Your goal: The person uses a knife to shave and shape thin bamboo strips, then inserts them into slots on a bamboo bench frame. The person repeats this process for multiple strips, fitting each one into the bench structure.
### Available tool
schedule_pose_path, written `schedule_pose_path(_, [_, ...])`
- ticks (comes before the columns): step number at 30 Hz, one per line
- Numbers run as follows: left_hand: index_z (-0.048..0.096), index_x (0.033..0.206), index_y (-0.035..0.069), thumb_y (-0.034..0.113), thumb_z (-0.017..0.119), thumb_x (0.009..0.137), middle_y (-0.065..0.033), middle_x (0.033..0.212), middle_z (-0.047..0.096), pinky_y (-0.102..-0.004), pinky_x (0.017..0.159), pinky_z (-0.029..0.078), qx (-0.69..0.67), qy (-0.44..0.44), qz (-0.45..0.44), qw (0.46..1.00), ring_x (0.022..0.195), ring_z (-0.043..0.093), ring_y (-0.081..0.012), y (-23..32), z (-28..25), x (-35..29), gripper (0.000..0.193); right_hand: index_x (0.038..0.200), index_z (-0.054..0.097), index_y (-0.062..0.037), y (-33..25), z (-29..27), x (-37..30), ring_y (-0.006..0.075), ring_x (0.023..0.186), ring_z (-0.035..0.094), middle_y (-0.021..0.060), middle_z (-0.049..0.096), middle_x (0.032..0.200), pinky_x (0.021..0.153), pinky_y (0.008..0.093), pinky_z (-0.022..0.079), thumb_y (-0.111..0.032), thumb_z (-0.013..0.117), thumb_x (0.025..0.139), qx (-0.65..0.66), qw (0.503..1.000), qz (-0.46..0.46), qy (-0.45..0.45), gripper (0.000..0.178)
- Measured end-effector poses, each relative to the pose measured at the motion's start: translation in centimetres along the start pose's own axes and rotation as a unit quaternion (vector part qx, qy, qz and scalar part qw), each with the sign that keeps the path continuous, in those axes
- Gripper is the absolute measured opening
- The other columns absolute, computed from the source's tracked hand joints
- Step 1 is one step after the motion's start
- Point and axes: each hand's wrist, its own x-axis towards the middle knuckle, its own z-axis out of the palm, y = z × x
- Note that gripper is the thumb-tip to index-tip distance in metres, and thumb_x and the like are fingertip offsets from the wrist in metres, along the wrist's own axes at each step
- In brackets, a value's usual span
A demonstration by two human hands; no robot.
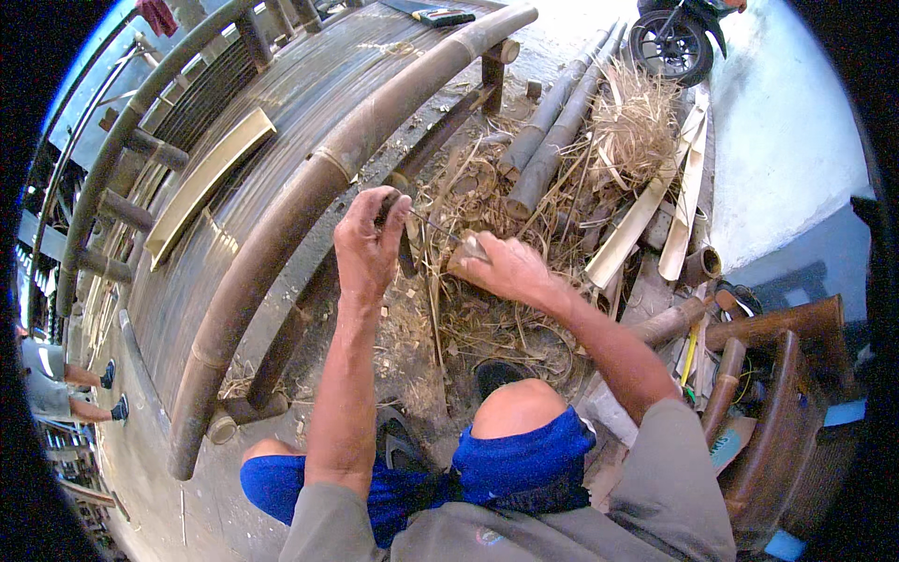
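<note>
Raised in front of my knees, my left hand (367, 232) is closed, with fingers and thumb pinched around a small dark piece (406, 255) whose lower end shows below them; its kind is unclear. To the right, my right hand (511, 270) is wrapped round a tool with a pale wooden handle (463, 257). A thin metal shaft or blade (433, 223) runs from that handle toward my left fingertips. Whether its tip touches the dark piece is hidden. Both hands are above a floor strewn with shavings (468, 328).
Left stands a bamboo bench (248, 272) bearing a split bamboo length (208, 187) and a handsaw (444, 17). Ahead lie bamboo poles (562, 122), a shavings heap (641, 122) and split lengths (646, 215). A motorcycle wheel (670, 47) is behind; brown furniture (773, 421) stands right. Another person's legs (86, 393) show far left.
</note>
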Motion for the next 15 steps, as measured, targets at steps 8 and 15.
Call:
schedule_pose_path(8, [0.059, 0.114, 0.005, 0.021, 0.057, 0.105, -0.0047, 0.084, 0.066, -0.0271, 0.075, 0.049, -0.162, 0.124, -0.066, 0.977, 0.076, 0.062, -0.0131, 0.4, -3.5, 2.3, 0.018, 0.104, 0.06, 0.0019, 5.7, 13.0, -4.1, 0.0462, 0.091, 0.066, 0.027, 0.069, 0.095, 0.079, 0.0528, 0.051, -0.047, 0.058, 0.096, 0.192, 0.96, 0.184, -0.086, 0.049])
schedule_pose_path(15, [0.057, 0.115, 0.005, 0.023, 0.046, 0.108, -0.0076, 0.083, 0.068, -0.029, 0.083, 0.048, -0.116, 0.134, -0.083, 0.981, 0.077, 0.062, -0.0147, 0.4, -3.2, 0.9, 0.022, 0.109, 0.061, 0.001, 4.5, 13.7, -3.7, 0.038, 0.086, 0.066, 0.024, 0.068, 0.092, 0.079, 0.0472, 0.051, -0.044, 0.057, 0.097, 0.331, 0.912, 0.242, 0.011, 0.047])
